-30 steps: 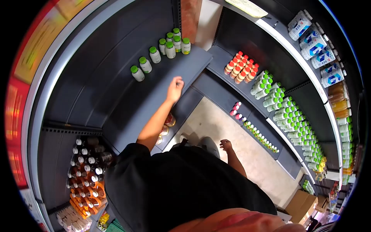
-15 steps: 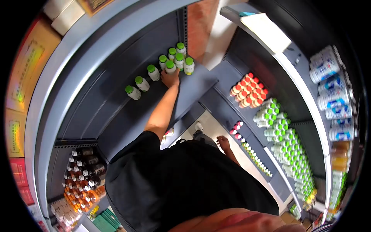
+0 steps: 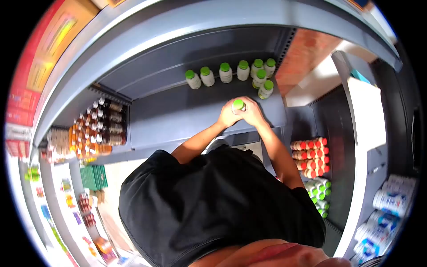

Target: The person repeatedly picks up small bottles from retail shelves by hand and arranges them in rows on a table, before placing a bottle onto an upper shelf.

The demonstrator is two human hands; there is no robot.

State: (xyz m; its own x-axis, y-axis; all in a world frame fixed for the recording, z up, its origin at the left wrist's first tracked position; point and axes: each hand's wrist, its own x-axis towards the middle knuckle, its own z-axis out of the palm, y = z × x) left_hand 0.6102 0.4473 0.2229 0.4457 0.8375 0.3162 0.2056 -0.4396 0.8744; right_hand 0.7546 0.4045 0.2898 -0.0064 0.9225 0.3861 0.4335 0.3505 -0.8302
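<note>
A white bottle with a green cap [image 3: 239,105] is held in front of the shelf's bottles, over the shelf's front part. My left hand [image 3: 227,116] is wrapped around its left side, and my right hand [image 3: 253,112] closes around its right side. Between them the hands hide most of the bottle's body; the cap faces up toward me. Behind it, several matching green-capped bottles [image 3: 225,74] stand upright on the grey shelf [image 3: 178,111], some spaced in a row and others clustered at the right end.
Dark and orange bottles [image 3: 109,127] fill the shelf at left. Red-capped bottles [image 3: 310,155] and more green-capped bottles [image 3: 318,193] stand at right. A green crate [image 3: 94,177] is low at left. The upper shelf's edge [image 3: 187,33] arches overhead.
My left hand has brought a bottle out of the shelf group toward me. My right hand, hanging low before, has come up to hold it too. The view has turned left.
</note>
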